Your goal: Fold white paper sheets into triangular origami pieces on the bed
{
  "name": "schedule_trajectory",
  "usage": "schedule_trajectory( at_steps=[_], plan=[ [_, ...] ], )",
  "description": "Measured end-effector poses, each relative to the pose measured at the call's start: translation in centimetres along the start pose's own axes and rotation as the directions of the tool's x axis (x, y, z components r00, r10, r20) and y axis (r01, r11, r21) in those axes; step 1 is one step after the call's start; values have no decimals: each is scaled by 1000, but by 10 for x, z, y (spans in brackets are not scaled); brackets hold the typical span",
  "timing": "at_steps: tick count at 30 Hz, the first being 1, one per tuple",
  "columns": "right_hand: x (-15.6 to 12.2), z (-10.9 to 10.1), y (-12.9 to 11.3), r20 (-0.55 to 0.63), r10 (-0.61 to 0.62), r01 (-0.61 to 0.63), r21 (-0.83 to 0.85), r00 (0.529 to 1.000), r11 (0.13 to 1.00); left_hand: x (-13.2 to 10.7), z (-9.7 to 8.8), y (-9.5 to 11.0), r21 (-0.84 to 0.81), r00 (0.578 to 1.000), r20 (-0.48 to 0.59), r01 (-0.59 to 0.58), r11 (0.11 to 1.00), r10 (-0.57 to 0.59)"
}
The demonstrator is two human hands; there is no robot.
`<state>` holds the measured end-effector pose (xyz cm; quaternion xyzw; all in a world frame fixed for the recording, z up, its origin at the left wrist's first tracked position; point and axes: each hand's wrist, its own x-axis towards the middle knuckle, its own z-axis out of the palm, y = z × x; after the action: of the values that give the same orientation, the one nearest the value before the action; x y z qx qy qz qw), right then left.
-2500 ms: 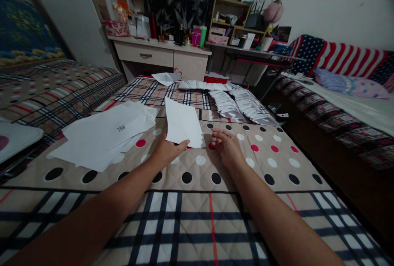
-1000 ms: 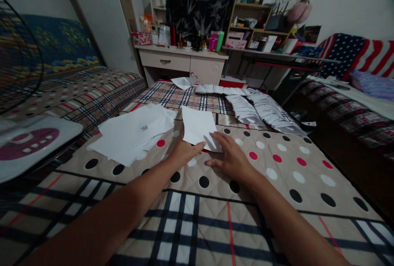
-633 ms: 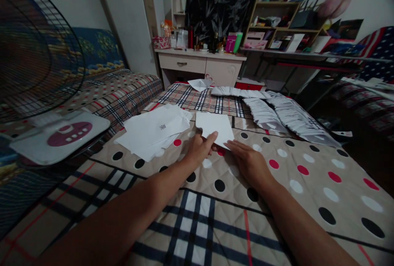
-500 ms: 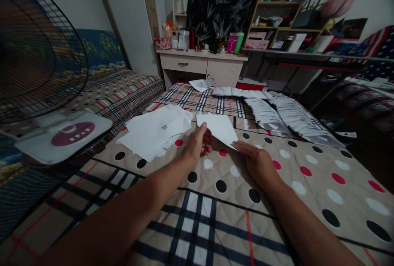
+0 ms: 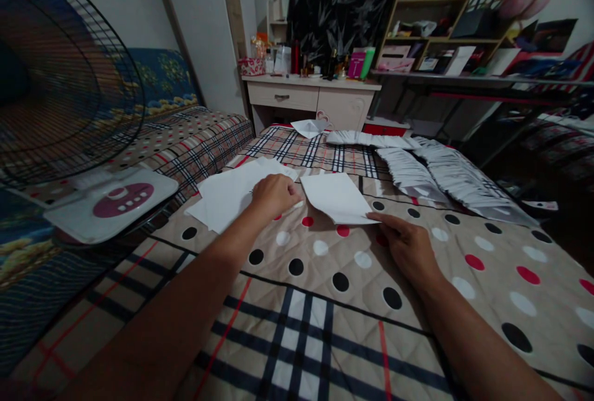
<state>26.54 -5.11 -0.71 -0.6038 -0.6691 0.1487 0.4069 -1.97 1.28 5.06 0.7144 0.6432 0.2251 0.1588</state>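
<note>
A white folded paper (image 5: 338,197) lies in the middle of the bed, its near left edge lifted a little. My right hand (image 5: 411,246) pinches its near right corner between thumb and fingers. Left of it, loose white sheets (image 5: 223,197) lie in an untidy pile. Over that pile's right side is my left hand (image 5: 275,194), fingers curled closed; a small white edge shows by the fingertips, and what they hold is mostly hidden. The hand also covers the dark print on the top sheet.
Rows of stacked folded papers (image 5: 464,178) run along the bed's far right. A lone white sheet (image 5: 309,127) lies at the far edge. On the left stands a fan (image 5: 125,200). Behind the bed are a white cabinet (image 5: 283,96) and a shelf (image 5: 436,39) with small items.
My left hand has left the folded paper and moved left onto the loose sheets. My right hand keeps to the paper's near right corner. The view has shifted slightly.
</note>
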Motion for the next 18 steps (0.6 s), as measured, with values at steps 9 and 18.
schedule_trajectory(
  at_steps=[9, 18],
  plan=[
    [0, 1, 3, -27, 71, -69, 63, 997, 996, 14, -12, -45, 290, 1000, -15, -11, 957, 16],
    [1, 7, -2, -96, 262, -202, 411, 960, 889, 32, -31, -62, -88, 980, -191, 39, 995, -56]
  ],
)
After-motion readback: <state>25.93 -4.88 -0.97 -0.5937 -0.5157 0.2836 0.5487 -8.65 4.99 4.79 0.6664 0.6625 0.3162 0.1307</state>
